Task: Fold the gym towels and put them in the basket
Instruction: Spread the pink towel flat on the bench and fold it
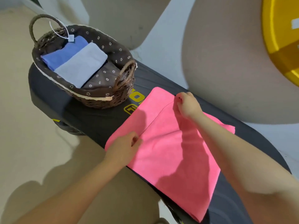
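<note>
A pink towel (pixel 168 151) lies spread across a black padded bench (pixel 90 120), with one layer folded over another. My left hand (pixel 124 147) pinches the folded edge at its near-left end. My right hand (pixel 188 105) pinches the same edge at its far end. At the far end of the bench stands a brown wicker basket (pixel 97 101) with a flower-print liner. Inside it lie a folded blue towel (pixel 64 54) and a folded pale grey-blue towel (pixel 82 65), side by side.
The bench runs diagonally from far left to near right, over a beige floor (pixel 19 110). A yellow round object (pixel 281 38) shows at the upper right. The basket's right part holds only bare liner (pixel 103 76). A white tag hangs from its far handle (pixel 40 20).
</note>
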Action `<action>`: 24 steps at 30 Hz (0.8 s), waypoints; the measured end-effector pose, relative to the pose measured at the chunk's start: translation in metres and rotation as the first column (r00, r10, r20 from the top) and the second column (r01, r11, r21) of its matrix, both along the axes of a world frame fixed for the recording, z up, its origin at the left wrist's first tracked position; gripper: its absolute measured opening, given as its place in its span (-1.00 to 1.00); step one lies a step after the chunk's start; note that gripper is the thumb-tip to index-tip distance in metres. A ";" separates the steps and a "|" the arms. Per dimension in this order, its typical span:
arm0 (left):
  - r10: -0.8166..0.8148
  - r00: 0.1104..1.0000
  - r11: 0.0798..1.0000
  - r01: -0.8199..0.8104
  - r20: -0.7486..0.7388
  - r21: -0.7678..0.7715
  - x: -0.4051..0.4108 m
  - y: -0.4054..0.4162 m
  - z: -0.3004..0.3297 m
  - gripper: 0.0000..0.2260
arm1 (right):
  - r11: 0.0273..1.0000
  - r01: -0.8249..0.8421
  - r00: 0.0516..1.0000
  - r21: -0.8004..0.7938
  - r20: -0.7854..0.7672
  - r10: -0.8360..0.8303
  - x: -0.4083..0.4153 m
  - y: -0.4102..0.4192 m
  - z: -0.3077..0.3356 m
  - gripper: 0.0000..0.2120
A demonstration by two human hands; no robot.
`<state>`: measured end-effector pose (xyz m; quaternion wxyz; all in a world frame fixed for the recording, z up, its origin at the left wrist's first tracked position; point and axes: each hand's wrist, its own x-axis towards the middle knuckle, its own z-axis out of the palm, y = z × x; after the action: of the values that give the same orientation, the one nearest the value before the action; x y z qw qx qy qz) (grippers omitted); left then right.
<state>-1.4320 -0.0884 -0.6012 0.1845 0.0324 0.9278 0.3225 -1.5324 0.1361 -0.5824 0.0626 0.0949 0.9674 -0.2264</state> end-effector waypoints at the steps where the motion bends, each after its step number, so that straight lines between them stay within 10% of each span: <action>1: -0.014 1.000 1.000 0.013 -0.009 -0.024 0.000 0.001 -0.001 -0.82 | 1.000 0.002 1.000 0.021 0.004 -0.002 -0.001 0.002 -0.002 -0.73; 18: -0.059 0.998 0.987 0.062 -0.021 0.150 0.005 -0.003 -0.004 -0.72 | 0.995 0.095 0.995 -0.017 -0.009 -0.095 -0.011 0.019 0.011 -0.69; 24: -0.114 0.992 0.980 0.120 -0.047 0.160 0.001 -0.007 -0.006 -0.96 | 0.988 -0.124 0.992 0.088 0.000 0.125 -0.002 0.028 0.012 -0.73</action>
<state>-1.4313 -0.0953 -0.6069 0.1824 0.1079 0.8982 0.3850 -1.5347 0.1644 -0.5701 0.0700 0.0364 0.9805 -0.1798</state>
